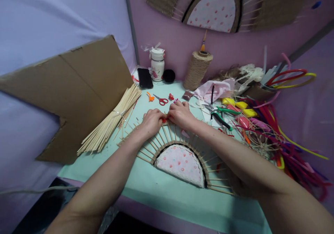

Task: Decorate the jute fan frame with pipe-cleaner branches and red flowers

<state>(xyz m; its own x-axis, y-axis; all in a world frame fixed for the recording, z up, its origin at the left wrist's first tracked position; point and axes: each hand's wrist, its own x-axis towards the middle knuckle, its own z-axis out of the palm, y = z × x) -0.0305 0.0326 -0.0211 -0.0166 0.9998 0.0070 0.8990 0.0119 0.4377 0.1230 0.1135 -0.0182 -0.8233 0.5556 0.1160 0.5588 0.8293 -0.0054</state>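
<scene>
On the table lies a fan-shaped craft piece [180, 161], a white half-round panel with red dots, edged in black and brown, with thin sticks spreading outward. My left hand [152, 123] and my right hand [180, 115] meet at the far ends of those sticks, fingertips pinched close together. A small red bit [164, 120] shows between them, over a brown band at the sticks' outer ends. What exactly the fingertips grip is hidden. Just beyond the hands are red-handled scissors [162, 101] and a small red curled piece [171, 96].
Left, a bundle of thin sticks [111, 122] leans by a big cardboard sheet [78, 84]. Behind stand a bottle [157, 67], phone [145, 78] and twine spool [197, 70]. Green-handled pliers [221, 121] and tangled pipe cleaners [284, 140] crowd the right side.
</scene>
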